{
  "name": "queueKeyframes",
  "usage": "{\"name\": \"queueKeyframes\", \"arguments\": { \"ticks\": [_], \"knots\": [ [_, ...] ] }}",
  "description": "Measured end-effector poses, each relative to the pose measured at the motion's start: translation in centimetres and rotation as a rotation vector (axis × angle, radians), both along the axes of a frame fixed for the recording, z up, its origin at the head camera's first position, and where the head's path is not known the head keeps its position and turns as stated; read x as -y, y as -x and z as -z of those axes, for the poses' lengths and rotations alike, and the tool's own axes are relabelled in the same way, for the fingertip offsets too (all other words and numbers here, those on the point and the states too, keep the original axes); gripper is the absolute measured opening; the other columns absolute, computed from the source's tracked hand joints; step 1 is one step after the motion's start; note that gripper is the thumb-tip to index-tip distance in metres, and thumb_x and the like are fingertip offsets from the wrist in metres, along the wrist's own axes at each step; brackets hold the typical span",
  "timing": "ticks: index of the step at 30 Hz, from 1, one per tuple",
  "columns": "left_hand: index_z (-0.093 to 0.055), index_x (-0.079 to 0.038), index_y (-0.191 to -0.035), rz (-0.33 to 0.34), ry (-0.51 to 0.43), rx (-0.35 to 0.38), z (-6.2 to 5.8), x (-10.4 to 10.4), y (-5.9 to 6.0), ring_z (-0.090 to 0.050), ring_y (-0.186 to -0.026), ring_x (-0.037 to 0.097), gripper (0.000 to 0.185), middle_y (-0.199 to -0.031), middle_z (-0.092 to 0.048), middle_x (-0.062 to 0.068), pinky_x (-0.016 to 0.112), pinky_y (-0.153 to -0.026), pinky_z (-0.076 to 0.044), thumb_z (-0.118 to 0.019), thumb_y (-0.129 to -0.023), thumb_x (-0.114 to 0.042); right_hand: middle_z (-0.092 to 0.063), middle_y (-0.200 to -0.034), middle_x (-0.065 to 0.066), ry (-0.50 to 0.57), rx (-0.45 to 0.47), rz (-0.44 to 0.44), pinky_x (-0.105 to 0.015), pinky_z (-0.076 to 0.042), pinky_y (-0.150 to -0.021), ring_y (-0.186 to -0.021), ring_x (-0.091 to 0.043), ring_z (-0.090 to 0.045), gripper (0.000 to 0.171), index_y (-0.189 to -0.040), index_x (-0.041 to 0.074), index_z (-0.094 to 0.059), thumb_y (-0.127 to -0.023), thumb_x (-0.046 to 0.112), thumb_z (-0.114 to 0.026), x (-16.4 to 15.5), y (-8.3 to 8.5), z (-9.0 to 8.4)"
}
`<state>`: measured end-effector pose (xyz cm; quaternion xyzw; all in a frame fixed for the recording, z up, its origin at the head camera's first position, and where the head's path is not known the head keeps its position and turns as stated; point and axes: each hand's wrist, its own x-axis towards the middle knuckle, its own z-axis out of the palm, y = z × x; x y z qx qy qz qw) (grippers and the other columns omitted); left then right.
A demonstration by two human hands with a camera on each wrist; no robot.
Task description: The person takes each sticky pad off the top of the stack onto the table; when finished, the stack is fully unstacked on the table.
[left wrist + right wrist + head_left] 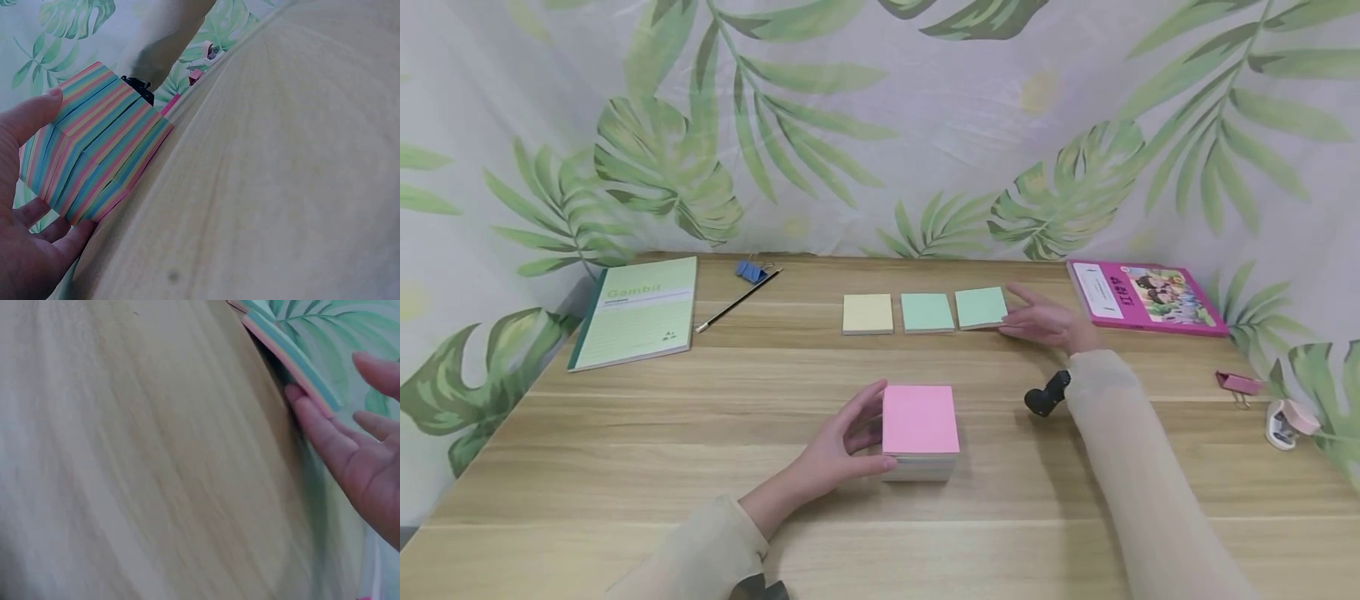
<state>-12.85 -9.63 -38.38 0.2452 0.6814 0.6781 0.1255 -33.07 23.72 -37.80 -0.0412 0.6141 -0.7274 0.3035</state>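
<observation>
Table (625,467): light wood-grain surface, smooth, matt. Sticky-note block (921,419): matt paper, striped multicolour edges. Pink book (1146,297): glossy printed cover. Backdrop (925,125): thin leaf-printed cloth. Sleeves (1150,483): soft beige fabric.

Bright, even light; soft shadows; right-wrist view blurred.

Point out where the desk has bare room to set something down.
Bare wood lies between the green notebook and the pink-topped note block, along the near edge, and right of the block toward the pink clip. It is crowded at the back: three pads, the right hand at the last green pad, then the magenta book.
</observation>
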Motion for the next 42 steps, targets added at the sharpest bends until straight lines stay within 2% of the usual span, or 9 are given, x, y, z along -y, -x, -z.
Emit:
{"name": "queueKeyframes", "arguments": {
  "ticks": [4,7,11,16,21,26,33,38,42],
  "knots": [
    [-0.020,-0.011,-0.137,-0.004,0.002,-0.001,-0.1,0.0,0.0,-0.031,-0.118,0.029,0.081,-0.130,-0.031,0.017,0.042,-0.093,-0.032,-0.068,-0.072,-0.001,-0.005,-0.134,-0.032,-0.076,-0.068,-0.010,-0.042,-0.022,-0.099,-0.109,-0.026,-0.042,0.068,-0.138,0.010,0.008,-0.088,-0.011,-0.032,-0.7,-0.6,-0.7],
    [-0.020,-0.011,-0.137,-0.010,0.007,0.002,-0.1,0.1,0.0,-0.031,-0.118,0.029,0.081,-0.130,-0.031,0.017,0.041,-0.093,-0.032,-0.068,-0.072,-0.002,-0.010,-0.134,-0.033,-0.104,-0.103,-0.002,-0.042,-0.019,-0.100,-0.118,-0.032,-0.031,0.066,-0.137,0.006,0.007,-0.088,-0.007,-0.035,-0.7,-1.4,-1.6],
    [-0.020,-0.011,-0.137,-0.022,0.021,0.009,-0.1,0.2,-0.1,-0.031,-0.118,0.028,0.081,-0.130,-0.032,0.016,0.041,-0.093,-0.032,-0.068,-0.072,-0.002,-0.013,-0.134,-0.032,-0.062,-0.210,-0.030,-0.045,-0.017,-0.100,-0.120,-0.039,-0.022,0.063,-0.138,0.003,-0.001,-0.088,-0.006,-0.039,0.7,-3.4,-2.8],
    [-0.020,-0.011,-0.137,-0.027,0.030,0.007,-0.2,0.2,-0.1,-0.031,-0.119,0.028,0.081,-0.130,-0.032,0.016,0.042,-0.093,-0.032,-0.068,-0.072,-0.002,-0.023,-0.132,-0.029,0.013,-0.370,-0.216,-0.049,-0.017,-0.098,-0.118,-0.039,-0.028,0.062,-0.137,0.004,-0.013,-0.085,-0.007,-0.044,3.9,-7.1,-3.4],
    [-0.020,-0.012,-0.137,-0.023,0.025,0.007,-0.2,0.1,0.0,-0.031,-0.118,0.028,0.082,-0.130,-0.031,0.016,0.042,-0.093,-0.033,-0.068,-0.072,-0.002,-0.023,-0.131,-0.031,0.056,-0.465,-0.446,-0.052,-0.019,-0.096,-0.118,-0.042,-0.025,0.070,-0.136,0.001,-0.011,-0.081,-0.002,-0.053,6.3,-10.0,-3.0],
    [-0.020,-0.012,-0.137,-0.017,0.019,0.004,-0.1,0.1,0.0,-0.031,-0.118,0.029,0.082,-0.130,-0.031,0.017,0.042,-0.093,-0.033,-0.068,-0.072,-0.002,-0.020,-0.132,-0.029,-0.051,-0.514,-0.551,-0.049,-0.020,-0.097,-0.121,-0.036,-0.023,0.084,-0.137,0.002,-0.009,-0.075,0.009,-0.066,7.4,-12.0,-2.5],
    [-0.020,-0.012,-0.137,-0.007,0.015,0.003,0.0,0.1,0.0,-0.031,-0.119,0.029,0.081,-0.131,-0.031,0.017,0.042,-0.093,-0.033,-0.068,-0.072,-0.001,-0.028,-0.132,-0.008,-0.297,-0.584,-0.525,-0.041,-0.025,-0.098,-0.120,-0.024,-0.028,0.093,-0.136,0.007,-0.014,-0.067,0.018,-0.075,8.2,-14.5,-1.8],
    [-0.019,-0.011,-0.137,0.001,0.025,0.008,0.0,0.0,0.0,-0.030,-0.119,0.029,0.081,-0.131,-0.029,0.017,0.040,-0.093,-0.032,-0.067,-0.072,-0.002,-0.031,-0.128,-0.006,-0.421,-0.680,-0.456,-0.042,-0.028,-0.096,-0.115,-0.021,-0.034,0.094,-0.134,0.008,-0.016,-0.064,0.025,-0.076,8.3,-15.7,-1.6],
    [-0.019,-0.011,-0.137,-0.001,0.029,0.010,-0.1,-0.1,0.0,-0.030,-0.119,0.029,0.081,-0.131,-0.030,0.017,0.040,-0.093,-0.033,-0.067,-0.073,-0.002,-0.033,-0.127,-0.007,-0.455,-0.697,-0.409,-0.041,-0.029,-0.095,-0.114,-0.021,-0.035,0.094,-0.134,0.008,-0.016,-0.064,0.026,-0.076,8.4,-16.2,-1.6]
  ]
}}
